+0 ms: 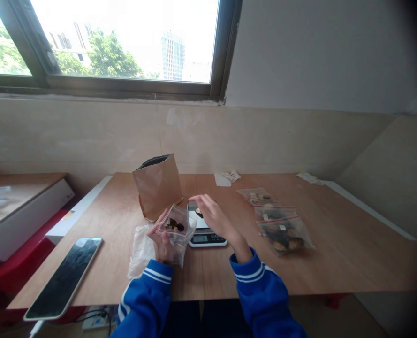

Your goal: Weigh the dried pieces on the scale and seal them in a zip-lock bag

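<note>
Gripped in the left hand (163,246), a clear zip-top plastic bag (180,224) of dark dried pieces (175,226), fingers closed around its lower part, the bag tilted toward the right hand (213,217). That right hand curved just above a white digital kitchen scale (207,240), fingers bent and nearly closed, a small dark piece (199,214) at the fingertips; held or lying on the scale, impossible to tell. Just behind the bag, an upright tan kraft paper pouch (157,187) with a black lining. Beneath the left hand, a crumpled clear plastic sheet (140,251). Off to the right, 3 red-sealed zip bags (281,230) in a line. At the near left, a black smartphone (63,278). Below everything, a light wooden table (352,249); beyond it, a beige tiled wall (88,131) under a dark-framed window (124,86).
</note>
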`<control>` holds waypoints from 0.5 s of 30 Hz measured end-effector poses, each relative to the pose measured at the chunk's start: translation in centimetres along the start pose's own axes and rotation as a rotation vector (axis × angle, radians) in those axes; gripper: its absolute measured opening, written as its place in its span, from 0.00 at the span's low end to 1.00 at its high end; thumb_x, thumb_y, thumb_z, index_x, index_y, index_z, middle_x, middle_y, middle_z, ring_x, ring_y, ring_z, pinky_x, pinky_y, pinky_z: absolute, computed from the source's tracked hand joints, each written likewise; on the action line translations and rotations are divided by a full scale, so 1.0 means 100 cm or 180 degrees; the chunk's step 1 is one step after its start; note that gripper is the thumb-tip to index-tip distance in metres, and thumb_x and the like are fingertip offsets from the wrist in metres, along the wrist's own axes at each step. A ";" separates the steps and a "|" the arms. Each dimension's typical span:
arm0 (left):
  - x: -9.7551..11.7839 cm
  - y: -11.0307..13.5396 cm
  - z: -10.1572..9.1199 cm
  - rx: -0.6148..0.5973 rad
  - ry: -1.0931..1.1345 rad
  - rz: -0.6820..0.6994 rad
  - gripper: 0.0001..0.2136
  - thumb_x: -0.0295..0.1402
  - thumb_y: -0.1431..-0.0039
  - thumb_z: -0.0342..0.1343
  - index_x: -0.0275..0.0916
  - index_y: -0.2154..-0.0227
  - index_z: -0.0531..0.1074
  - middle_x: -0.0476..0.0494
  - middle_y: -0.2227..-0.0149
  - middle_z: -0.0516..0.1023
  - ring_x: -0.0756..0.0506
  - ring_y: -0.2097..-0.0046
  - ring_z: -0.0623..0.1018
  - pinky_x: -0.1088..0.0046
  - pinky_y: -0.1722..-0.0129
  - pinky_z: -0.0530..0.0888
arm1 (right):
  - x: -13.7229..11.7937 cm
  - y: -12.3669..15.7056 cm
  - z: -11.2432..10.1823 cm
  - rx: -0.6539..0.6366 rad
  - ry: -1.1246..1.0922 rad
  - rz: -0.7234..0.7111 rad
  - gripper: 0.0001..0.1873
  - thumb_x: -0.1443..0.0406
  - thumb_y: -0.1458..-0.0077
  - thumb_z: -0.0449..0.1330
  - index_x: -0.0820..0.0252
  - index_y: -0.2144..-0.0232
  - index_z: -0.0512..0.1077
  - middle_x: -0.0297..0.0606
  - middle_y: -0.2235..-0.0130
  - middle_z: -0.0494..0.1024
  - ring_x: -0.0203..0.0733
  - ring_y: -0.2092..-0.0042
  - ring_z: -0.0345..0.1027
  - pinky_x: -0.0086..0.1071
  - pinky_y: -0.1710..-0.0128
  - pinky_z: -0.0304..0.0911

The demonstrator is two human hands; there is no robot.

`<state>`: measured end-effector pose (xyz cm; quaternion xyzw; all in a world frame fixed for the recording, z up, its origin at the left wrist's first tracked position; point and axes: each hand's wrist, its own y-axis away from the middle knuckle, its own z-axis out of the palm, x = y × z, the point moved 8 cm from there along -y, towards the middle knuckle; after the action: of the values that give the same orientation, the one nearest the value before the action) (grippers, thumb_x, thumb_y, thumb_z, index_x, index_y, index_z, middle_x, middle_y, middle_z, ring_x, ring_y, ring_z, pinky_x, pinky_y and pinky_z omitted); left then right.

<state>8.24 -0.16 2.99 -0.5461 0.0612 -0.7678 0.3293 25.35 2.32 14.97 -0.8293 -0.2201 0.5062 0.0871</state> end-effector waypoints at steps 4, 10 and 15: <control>0.002 0.001 -0.001 0.0035 -0.0226 -0.0076 0.19 0.51 0.44 0.51 0.44 0.58 0.58 0.40 0.45 0.69 0.51 0.77 0.75 0.67 0.78 0.72 | 0.001 -0.006 0.012 0.0160 -0.0261 0.0149 0.14 0.64 0.39 0.45 0.57 0.54 0.66 0.38 0.55 0.70 0.36 0.54 0.65 0.31 0.51 0.60; 0.009 0.001 -0.001 0.0163 -0.0315 0.0003 0.21 0.53 0.46 0.50 0.46 0.57 0.57 0.38 0.44 0.67 0.47 0.70 0.77 0.66 0.76 0.74 | -0.014 -0.002 0.035 -0.0394 -0.0320 0.0106 0.16 0.61 0.40 0.49 0.57 0.51 0.65 0.38 0.56 0.73 0.37 0.54 0.67 0.33 0.53 0.62; 0.012 0.000 0.000 0.0181 -0.0246 0.0053 0.19 0.53 0.45 0.49 0.48 0.57 0.57 0.42 0.43 0.67 0.49 0.72 0.76 0.66 0.75 0.74 | 0.007 0.034 0.011 0.0131 -0.0106 0.0290 0.15 0.60 0.38 0.47 0.56 0.57 0.71 0.39 0.54 0.74 0.41 0.51 0.66 0.36 0.48 0.60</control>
<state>8.03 -0.82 3.97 -0.5652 0.0312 -0.7448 0.3532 25.59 -0.47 12.67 -0.8279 -0.1732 0.5279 0.0773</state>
